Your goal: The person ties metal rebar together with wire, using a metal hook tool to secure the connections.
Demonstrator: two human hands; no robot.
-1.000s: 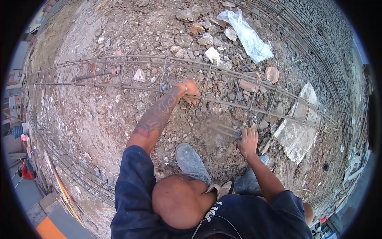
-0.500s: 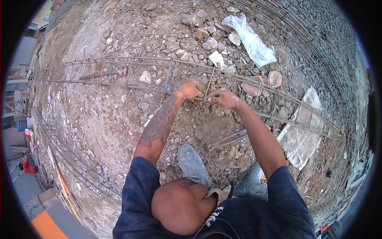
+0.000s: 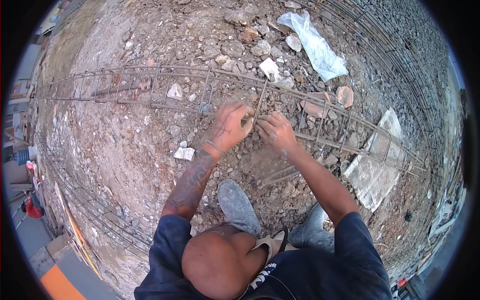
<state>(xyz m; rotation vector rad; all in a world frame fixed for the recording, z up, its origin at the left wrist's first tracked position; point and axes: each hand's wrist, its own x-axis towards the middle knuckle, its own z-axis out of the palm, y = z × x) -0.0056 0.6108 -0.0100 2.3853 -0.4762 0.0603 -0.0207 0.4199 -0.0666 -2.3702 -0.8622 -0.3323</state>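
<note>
A long rebar cage (image 3: pixel 235 76) of thin rusty bars and square stirrups stretches across the ground in front of me. My left hand (image 3: pixel 232 125) is at its near bar, fingers curled and closed beside a stirrup (image 3: pixel 261 97). Just to the right, my right hand (image 3: pixel 277 132) has its fingers bent and pinched at the same joint. The fingertips of both hands almost meet where stirrup and bar cross. Whatever small thing they hold is hidden or too small to make out.
Grey boots (image 3: pixel 239 207) stand on rubble below the cage. A clear plastic sheet (image 3: pixel 315 47) lies at the top, with broken tile (image 3: pixel 315 106) beyond my right hand. A pale board (image 3: pixel 375 175) lies under the cage's right end. More rebar (image 3: pixel 395 55) curves along the right.
My left hand has turned, its back now facing up more, and shifted slightly left and nearer. My right hand has also turned and moved a little left, still at the same joint.
</note>
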